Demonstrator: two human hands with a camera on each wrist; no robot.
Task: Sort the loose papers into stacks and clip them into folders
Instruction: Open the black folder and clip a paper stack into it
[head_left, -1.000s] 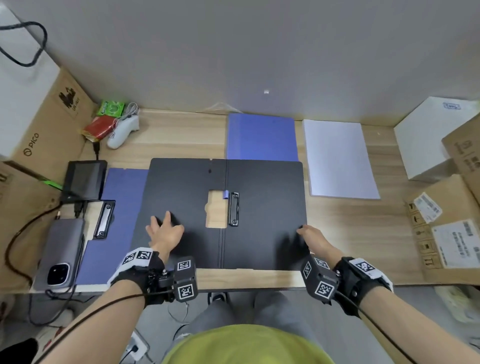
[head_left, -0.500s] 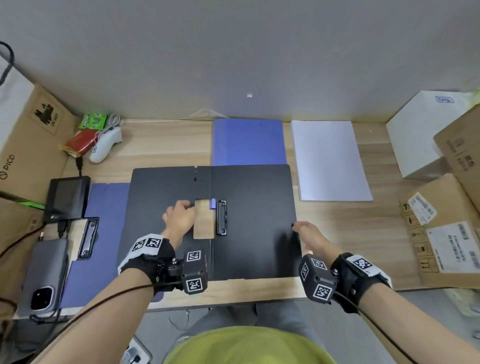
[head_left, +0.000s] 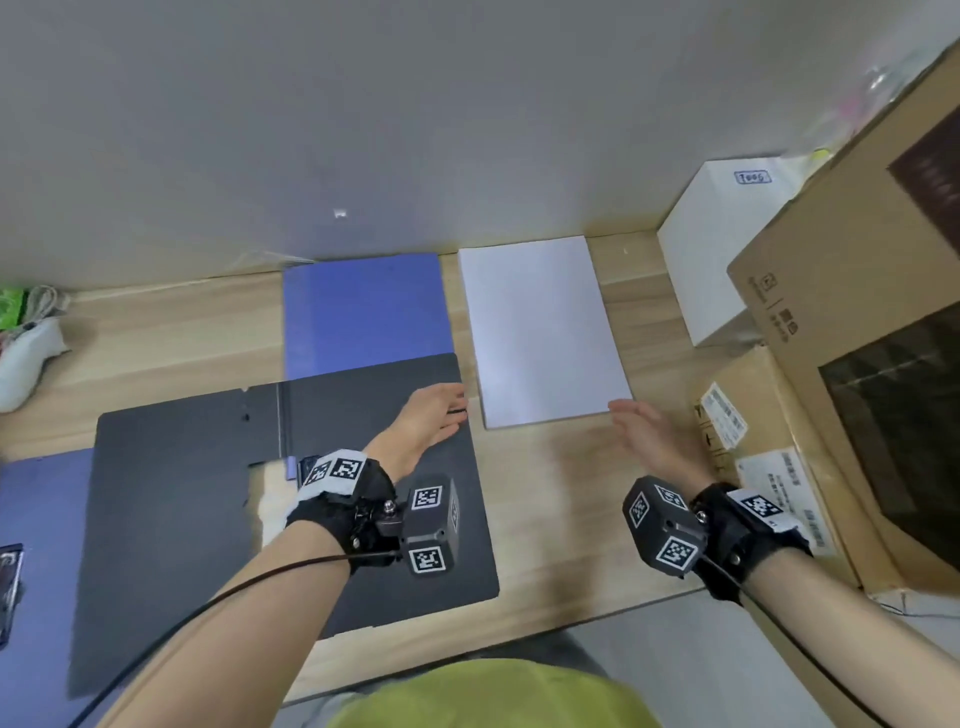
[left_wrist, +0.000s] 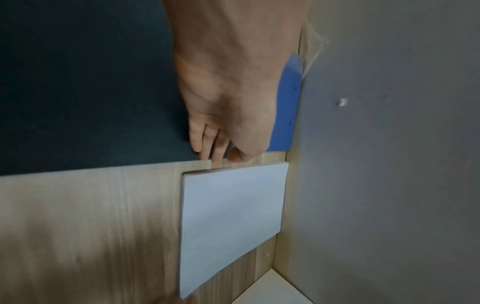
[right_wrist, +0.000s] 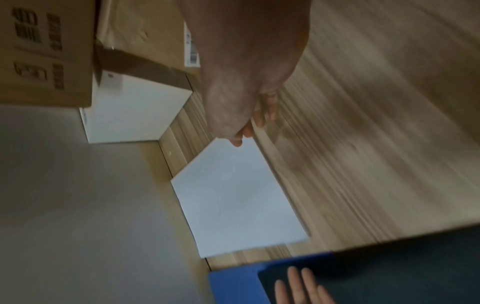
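Observation:
A white paper stack (head_left: 540, 332) lies at the back right of the wooden table, beside a closed blue folder (head_left: 363, 312). An open black folder (head_left: 208, 493) lies in front of me. Its clip is mostly hidden by my left wrist. My left hand (head_left: 447, 410) hovers over the black folder's far right corner, with straight fingers (left_wrist: 207, 148) just short of the paper stack (left_wrist: 233, 216). My right hand (head_left: 631, 421) is at the stack's near right corner. Its fingertips (right_wrist: 240, 137) are at the corner of the paper stack (right_wrist: 239, 201). Neither hand holds anything.
Cardboard boxes (head_left: 857, 312) and a white box (head_left: 722, 249) crowd the right side close to the stack. Another blue folder (head_left: 36, 545) lies at the far left, with a white controller (head_left: 26, 358) behind it. The wall runs just behind the stack.
Both hands have left the black folder and reached forward and right to the paper stack, the left from the folder's middle. The head view has swung right.

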